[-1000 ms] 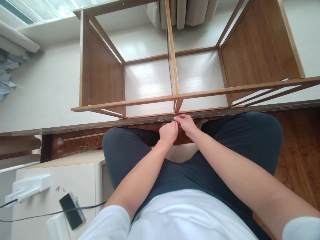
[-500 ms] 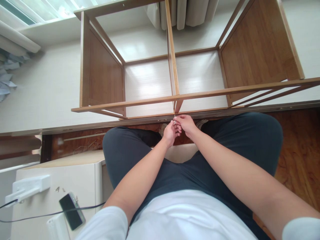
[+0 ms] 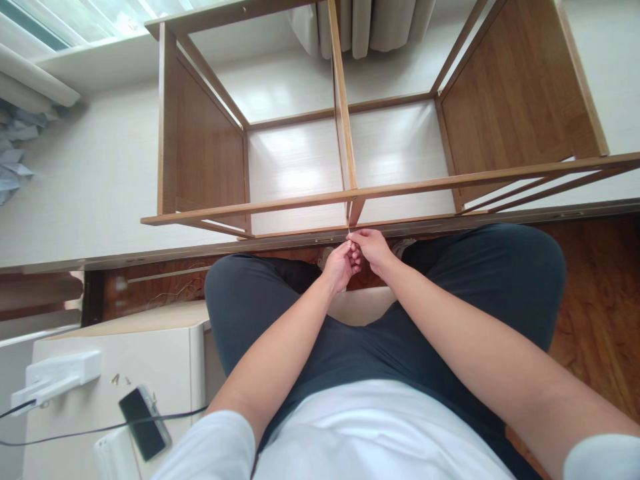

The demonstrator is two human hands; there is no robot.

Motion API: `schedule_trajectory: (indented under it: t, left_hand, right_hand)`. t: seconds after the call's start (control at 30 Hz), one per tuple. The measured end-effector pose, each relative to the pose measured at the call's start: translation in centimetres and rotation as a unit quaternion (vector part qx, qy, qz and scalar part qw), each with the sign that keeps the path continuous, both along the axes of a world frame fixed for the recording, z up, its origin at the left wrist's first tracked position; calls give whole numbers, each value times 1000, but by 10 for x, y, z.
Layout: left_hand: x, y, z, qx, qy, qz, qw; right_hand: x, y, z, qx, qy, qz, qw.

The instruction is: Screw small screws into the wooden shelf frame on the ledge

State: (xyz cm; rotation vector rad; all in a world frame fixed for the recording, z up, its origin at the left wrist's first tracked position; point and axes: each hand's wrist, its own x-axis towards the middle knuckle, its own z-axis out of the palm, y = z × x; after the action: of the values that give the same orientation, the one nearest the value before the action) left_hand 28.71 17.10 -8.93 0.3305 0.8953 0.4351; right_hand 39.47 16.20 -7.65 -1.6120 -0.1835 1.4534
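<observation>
Just in front of the wooden frame [image 3: 354, 195], at its middle upright, my two hands meet. My right hand [image 3: 373, 249] pinches a small, thin metal piece [image 3: 349, 233] between thumb and fingertips; it is too small to name. My left hand [image 3: 341, 265] is closed right beside it, its thumb and forefinger at the lower end of the same piece. The fingers hide most of it. The brown frame has a panel at the left end [image 3: 210, 143] and a larger panel at the right end [image 3: 515, 87], joined by long rails.
The frame stands on a pale ledge [image 3: 100, 180]. On a white cabinet [image 3: 165, 360] at the lower left lie a phone [image 3: 145, 421], a white power strip [image 3: 60, 380], a black cable [image 3: 185, 415] and a few small metal parts [image 3: 116, 379]. Curtains [image 3: 393, 27] hang behind.
My left thumb and forefinger have closed in on the small metal piece, covering more of it. My right hand stays almost in place, and the frame has not moved.
</observation>
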Motion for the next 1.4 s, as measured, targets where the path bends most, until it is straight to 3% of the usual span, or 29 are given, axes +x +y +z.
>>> schedule_trajectory:
  t: [0.23, 0.5, 0.57, 0.67, 0.77, 0.9, 1.07, 1.13, 1.3, 1.4]
  left_hand:
    - [1, 0, -2, 70, 99, -5, 993]
    - [1, 4, -2, 200, 218, -45, 954]
    - [-1, 2, 0, 249, 250, -56, 934]
    - [-4, -2, 8, 349, 312, -96, 879]
    - [-6, -4, 18, 402, 363, -140, 829]
    - [-8, -1, 23, 418, 390, -145, 808]
    - [-10, 0, 18, 426, 364, -104, 822]
    - [-10, 0, 14, 408, 341, -98, 841]
    - [-3, 1, 2, 222, 236, -42, 945]
    - [-1, 1, -2, 158, 199, -27, 967]
  right_hand:
    - [0, 1, 2, 3, -5, 8, 1000]
    - [2, 0, -5, 18, -25, 11, 999]
    - [3, -1, -7, 21, -28, 13, 999]
    - [3, 0, -7, 13, -44, 3, 999]
    - [3, 0, -6, 0, -45, -9, 999]
    - [3, 1, -3, -6, -53, -8, 999]
    - [3, 2, 0, -3, -46, -6, 999]
    - [2, 2, 1, -4, -43, -1, 999]
    - [2, 1, 2, -8, -50, 5, 999]
    - [2, 1, 3, -10, -45, 5, 999]
